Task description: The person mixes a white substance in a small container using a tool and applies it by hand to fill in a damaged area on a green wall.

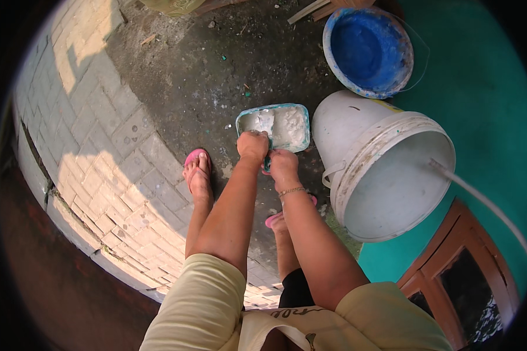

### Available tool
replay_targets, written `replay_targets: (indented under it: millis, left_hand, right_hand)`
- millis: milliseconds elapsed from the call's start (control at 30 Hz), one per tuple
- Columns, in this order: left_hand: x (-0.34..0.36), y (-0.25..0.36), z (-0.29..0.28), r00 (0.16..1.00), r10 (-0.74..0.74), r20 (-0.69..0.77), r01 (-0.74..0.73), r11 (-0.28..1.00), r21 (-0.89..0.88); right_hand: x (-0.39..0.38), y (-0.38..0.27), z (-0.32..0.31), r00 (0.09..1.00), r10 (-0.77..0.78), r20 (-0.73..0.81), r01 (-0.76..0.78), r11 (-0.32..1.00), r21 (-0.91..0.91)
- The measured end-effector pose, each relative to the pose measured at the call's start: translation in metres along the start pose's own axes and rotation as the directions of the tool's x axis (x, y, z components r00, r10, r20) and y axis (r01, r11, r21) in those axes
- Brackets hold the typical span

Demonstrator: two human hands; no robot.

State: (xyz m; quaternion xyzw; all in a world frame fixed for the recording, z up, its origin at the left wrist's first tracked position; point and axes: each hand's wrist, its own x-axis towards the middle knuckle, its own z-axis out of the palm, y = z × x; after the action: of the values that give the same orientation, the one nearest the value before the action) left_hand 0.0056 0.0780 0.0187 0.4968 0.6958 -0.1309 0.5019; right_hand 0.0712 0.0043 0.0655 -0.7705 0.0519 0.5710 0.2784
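A rectangular tub (303, 109) with a teal rim holds thick white paste (289, 126) with a rough surface. In its left half the paste looks smoother and shinier beside a pale, flat piece that I cannot make out clearly. My left hand (252, 145) is closed at the tub's near left edge, and its fingertips and whatever they grip are hidden. Just right of it and nearer me, my right hand (284, 166) is closed around a short dark teal handle (267, 162). The two hands are close together. What the handle belongs to is hidden.
A big white bucket (339, 126) lies tilted on the right, a grey pipe (486, 202) crossing its mouth. Beyond it is a blue-stained bucket (332, 64). A teal wall (474, 105) and a brown-framed door (445, 263) are on the right; paving (123, 175) is left of my feet.
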Motion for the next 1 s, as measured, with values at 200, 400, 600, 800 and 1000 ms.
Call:
replay_targets:
  millis: [200,400,600,800,1000]
  left_hand:
    - [-0.025,0.01,-0.035,0.945,0.299,-0.136,-0.28,0.949,0.143]
    - [-0.027,0.023,-0.065,0.863,0.457,-0.215,-0.45,0.889,0.083]
    - [0.02,-0.014,-0.096,0.876,0.365,-0.316,-0.415,0.904,-0.103]
    - [0.042,-0.041,-0.124,0.966,0.224,0.13,-0.149,0.891,-0.429]
    - [0.026,-0.043,-0.159,0.891,0.257,0.374,-0.092,0.909,-0.407]
  right_hand:
    - [0.015,0.021,-0.014,0.943,0.328,-0.063,-0.275,0.869,0.412]
    - [0.041,0.041,-0.026,0.953,0.294,0.068,-0.278,0.769,0.575]
    - [0.054,0.045,-0.022,0.982,0.127,0.141,-0.184,0.822,0.539]
    - [0.049,0.038,-0.015,0.98,0.193,-0.04,-0.141,0.829,0.542]
    - [0.016,0.021,-0.018,0.998,0.058,-0.03,-0.037,0.88,0.474]
